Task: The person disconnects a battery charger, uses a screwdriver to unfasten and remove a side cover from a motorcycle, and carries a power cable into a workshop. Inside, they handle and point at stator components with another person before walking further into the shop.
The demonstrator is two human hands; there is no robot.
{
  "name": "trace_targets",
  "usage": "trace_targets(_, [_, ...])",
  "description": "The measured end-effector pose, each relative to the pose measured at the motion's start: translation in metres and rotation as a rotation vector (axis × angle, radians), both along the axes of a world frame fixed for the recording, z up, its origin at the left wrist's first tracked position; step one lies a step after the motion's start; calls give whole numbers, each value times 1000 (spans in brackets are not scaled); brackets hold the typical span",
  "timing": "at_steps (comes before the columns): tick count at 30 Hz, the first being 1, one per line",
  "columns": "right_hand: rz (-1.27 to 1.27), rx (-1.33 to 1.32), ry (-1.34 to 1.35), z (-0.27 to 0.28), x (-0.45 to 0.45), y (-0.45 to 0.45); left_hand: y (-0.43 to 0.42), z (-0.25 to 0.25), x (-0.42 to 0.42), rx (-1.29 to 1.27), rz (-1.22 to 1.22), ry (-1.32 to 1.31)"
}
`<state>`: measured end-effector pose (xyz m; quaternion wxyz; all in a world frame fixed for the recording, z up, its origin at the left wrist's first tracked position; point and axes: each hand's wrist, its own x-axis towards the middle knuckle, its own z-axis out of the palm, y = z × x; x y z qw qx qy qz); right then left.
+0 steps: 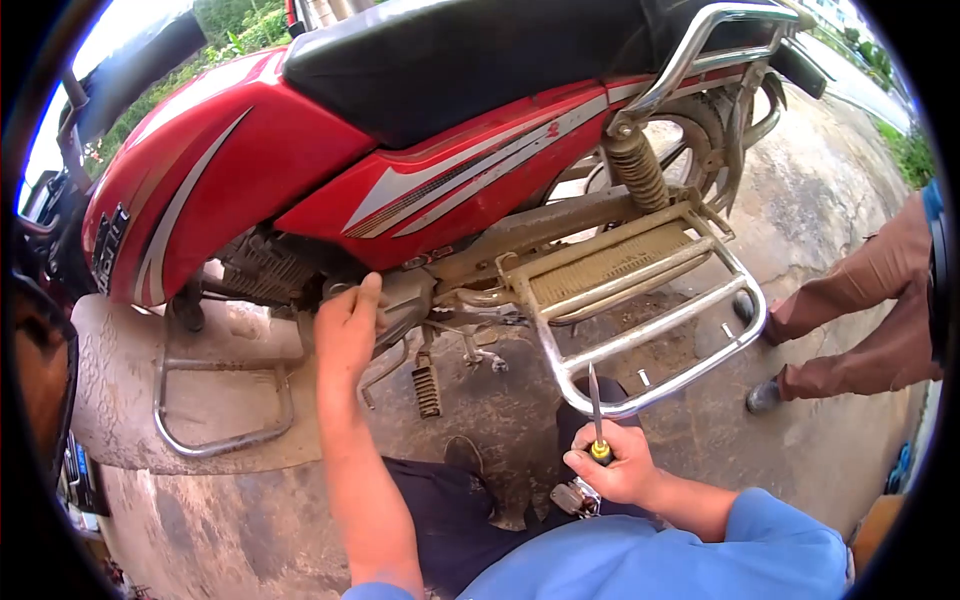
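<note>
Motorcycle (440, 170) has a rack (655, 340) jutting near the screwdriver (600, 448); another person (870, 300) stands nearby.

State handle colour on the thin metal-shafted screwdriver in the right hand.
The visible part of the handle is yellow and black; best seen in the head view.

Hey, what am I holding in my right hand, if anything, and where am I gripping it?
Your right hand holds a screwdriver by its handle, shaft pointing away from you.
</note>
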<state>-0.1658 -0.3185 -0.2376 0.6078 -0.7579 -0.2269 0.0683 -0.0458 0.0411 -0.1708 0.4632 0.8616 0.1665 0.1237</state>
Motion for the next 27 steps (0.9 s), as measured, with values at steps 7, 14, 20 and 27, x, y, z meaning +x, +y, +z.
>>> trace_targets(7, [-169,318,-27,-6,0,-35,-13,11,-4,234,-160,73])
trace_targets(14, [-378,330,35,97,71,6,-31,24,-6,218,-374,73])
trace_targets(20, [-467,-130,-402,172,221,71,-50,20,13,-64,-663,218])
trace_targets(27, [-495,145,-279,148,224,83,-94,-6,36,-221,-1183,298])
